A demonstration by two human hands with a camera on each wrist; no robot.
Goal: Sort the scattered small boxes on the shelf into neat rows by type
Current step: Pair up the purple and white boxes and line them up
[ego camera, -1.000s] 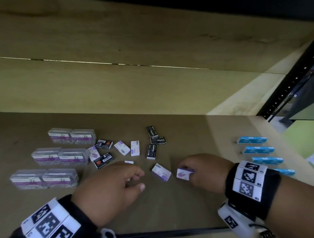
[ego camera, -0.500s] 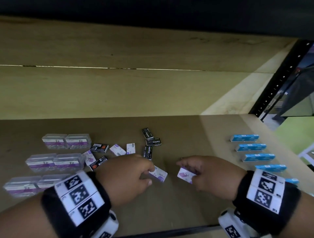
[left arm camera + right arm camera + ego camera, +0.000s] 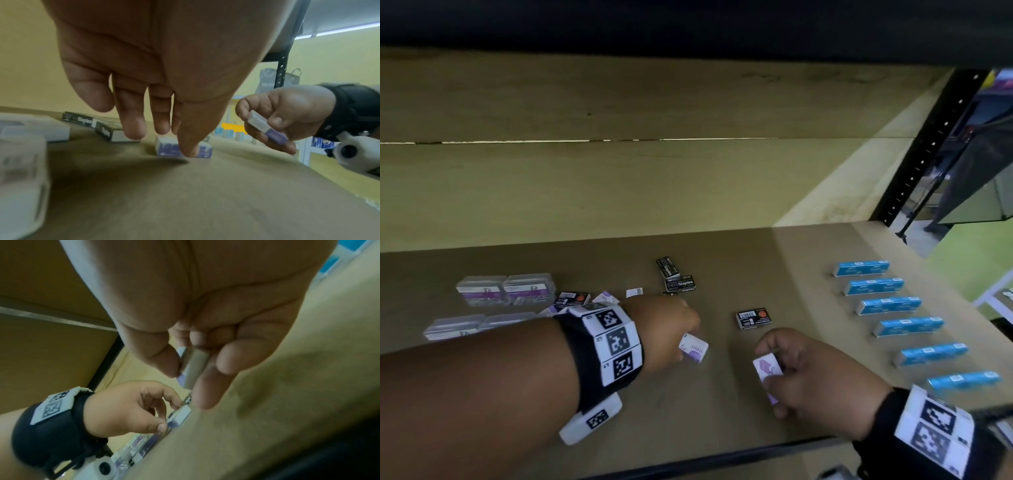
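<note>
My left hand [image 3: 686, 337] reaches down over a white and purple box [image 3: 694, 348] lying on the brown shelf [image 3: 688, 411]. In the right wrist view its thumb and forefinger pinch that box [image 3: 180, 416] at both ends. My right hand [image 3: 770, 365] holds a second white and purple box [image 3: 766, 368], pinched between thumb and fingers and lifted off the shelf [image 3: 265, 128]. A black box [image 3: 753, 318] lies just beyond the right hand. Black Staples boxes [image 3: 680, 284] lie further back, and more small boxes are partly hidden behind my left wrist.
Several blue boxes [image 3: 887, 305] stand in a neat row along the right side. Clear plastic boxes [image 3: 505, 291] sit in pairs at the left. The wooden back wall [image 3: 619, 188] rises behind and a black upright post [image 3: 928, 147] stands at the right.
My left hand has reached forward and right and closed on the lying white and purple box. My right hand has raised its box off the shelf. A black box now shows beyond it.
</note>
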